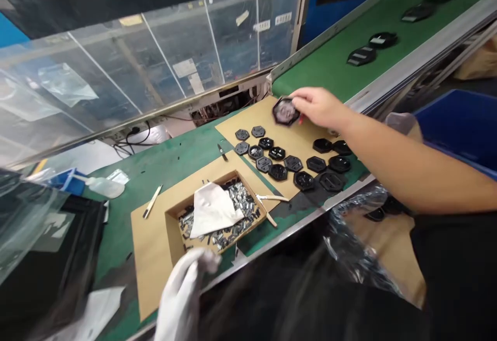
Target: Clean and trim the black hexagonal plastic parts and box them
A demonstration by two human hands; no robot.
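My right hand (316,107) pinches a black hexagonal part (286,111) with a shiny face, just above a tan cardboard sheet (298,136). Several black hexagonal parts (277,172) lie in rows on that sheet. My left hand (182,294), in a white glove, is blurred near the front corner of an open cardboard box (173,232). The box holds a heap of small metal pieces (236,204), partly covered by a white sheet (213,209). A pair of pale-handled pliers (269,198) rests against the box's right side.
A green conveyor belt (330,56) carries several black parts (371,55) at the upper right. A blue bin (462,129) stands beyond its right edge. A craft knife (152,201), a plastic squeeze bottle (104,187) and a clear plastic curtain (174,56) lie to the left and behind.
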